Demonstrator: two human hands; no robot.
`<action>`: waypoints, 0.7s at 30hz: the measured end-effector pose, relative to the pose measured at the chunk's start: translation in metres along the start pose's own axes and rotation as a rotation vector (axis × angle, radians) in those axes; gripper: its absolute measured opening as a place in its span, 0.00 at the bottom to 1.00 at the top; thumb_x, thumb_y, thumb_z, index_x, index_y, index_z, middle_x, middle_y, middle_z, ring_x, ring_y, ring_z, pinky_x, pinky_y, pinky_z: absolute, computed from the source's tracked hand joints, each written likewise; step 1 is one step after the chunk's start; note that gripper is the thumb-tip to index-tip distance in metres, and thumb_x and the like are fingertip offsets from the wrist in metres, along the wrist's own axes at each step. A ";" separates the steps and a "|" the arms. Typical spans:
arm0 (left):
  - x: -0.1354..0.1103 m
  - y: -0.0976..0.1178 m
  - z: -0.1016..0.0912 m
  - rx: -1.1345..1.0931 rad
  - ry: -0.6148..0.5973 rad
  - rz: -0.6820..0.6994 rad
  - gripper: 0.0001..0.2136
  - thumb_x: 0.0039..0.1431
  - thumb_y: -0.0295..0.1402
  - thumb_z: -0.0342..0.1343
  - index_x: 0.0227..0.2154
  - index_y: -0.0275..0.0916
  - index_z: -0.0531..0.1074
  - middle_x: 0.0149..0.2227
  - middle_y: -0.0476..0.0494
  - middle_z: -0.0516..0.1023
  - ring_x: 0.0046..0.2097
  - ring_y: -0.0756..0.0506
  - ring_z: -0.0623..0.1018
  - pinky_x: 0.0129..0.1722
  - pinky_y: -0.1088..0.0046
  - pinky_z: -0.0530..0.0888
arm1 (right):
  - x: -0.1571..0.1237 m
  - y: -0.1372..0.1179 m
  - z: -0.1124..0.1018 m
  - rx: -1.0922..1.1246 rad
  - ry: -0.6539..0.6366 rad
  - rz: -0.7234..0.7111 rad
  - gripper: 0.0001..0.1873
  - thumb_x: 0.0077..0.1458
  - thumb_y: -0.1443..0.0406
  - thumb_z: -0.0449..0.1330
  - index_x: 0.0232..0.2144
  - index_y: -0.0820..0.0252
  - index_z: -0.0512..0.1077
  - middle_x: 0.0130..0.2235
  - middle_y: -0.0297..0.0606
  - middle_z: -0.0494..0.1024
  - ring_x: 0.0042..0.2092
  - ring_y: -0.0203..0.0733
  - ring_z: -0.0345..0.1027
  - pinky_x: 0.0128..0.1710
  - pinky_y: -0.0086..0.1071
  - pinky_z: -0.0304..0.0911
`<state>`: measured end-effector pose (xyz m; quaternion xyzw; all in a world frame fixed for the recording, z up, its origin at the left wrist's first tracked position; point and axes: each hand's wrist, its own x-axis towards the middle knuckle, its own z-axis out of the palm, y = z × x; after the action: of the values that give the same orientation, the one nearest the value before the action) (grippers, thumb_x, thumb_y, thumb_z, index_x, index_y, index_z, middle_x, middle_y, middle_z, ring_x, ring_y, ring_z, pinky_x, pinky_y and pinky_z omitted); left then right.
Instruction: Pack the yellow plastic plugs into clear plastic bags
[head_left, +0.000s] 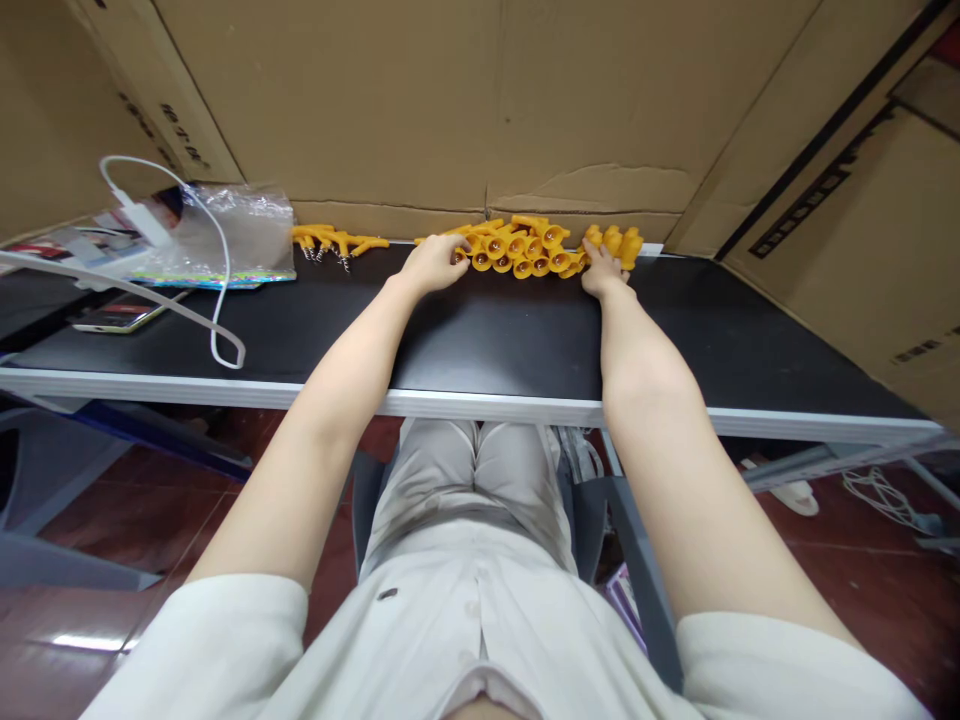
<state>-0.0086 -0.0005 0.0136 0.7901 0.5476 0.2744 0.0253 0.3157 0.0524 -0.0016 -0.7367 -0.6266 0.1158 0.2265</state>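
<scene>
A heap of small orange plastic parts [525, 248] lies at the far edge of the black table [487, 340], against the cardboard wall. My left hand [435, 262] rests at the left end of the heap, fingers curled onto a part there. My right hand [602, 268] is at the heap's right side, fingers closed among the orange parts beside a row of three [615, 242]. A smaller cluster of orange parts with metal screws [334, 241] lies further left, apart from both hands.
A clear plastic bag [240, 235] on a shiny sheet, a white charger and cable [217, 300] and a phone [112, 318] sit at the table's left. Cardboard boxes [525, 100] wall the back and right. My knees are under the front edge.
</scene>
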 end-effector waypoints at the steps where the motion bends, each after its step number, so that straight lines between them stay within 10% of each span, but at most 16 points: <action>1: 0.001 -0.001 0.000 0.003 -0.003 -0.001 0.21 0.62 0.34 0.56 0.56 0.39 0.81 0.44 0.39 0.85 0.51 0.35 0.81 0.61 0.59 0.75 | 0.000 -0.001 -0.001 -0.016 0.003 0.013 0.49 0.62 0.79 0.55 0.80 0.46 0.54 0.82 0.39 0.46 0.82 0.60 0.40 0.80 0.64 0.37; 12: 0.002 -0.006 0.001 0.022 -0.029 -0.010 0.17 0.61 0.35 0.56 0.49 0.39 0.84 0.44 0.39 0.85 0.51 0.36 0.81 0.58 0.58 0.76 | 0.022 0.017 0.014 0.285 0.177 0.055 0.15 0.71 0.69 0.55 0.50 0.59 0.81 0.73 0.50 0.69 0.79 0.58 0.43 0.77 0.67 0.21; 21: 0.001 -0.043 -0.002 0.025 0.198 -0.361 0.22 0.59 0.34 0.60 0.57 0.42 0.79 0.62 0.30 0.78 0.69 0.26 0.71 0.71 0.41 0.67 | -0.013 0.001 -0.004 0.076 0.098 0.085 0.31 0.66 0.79 0.52 0.66 0.64 0.76 0.74 0.58 0.65 0.78 0.61 0.49 0.77 0.59 0.41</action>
<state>-0.0456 0.0169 0.0009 0.6486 0.6834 0.3348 0.0104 0.3157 0.0386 -0.0002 -0.7583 -0.5779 0.1130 0.2798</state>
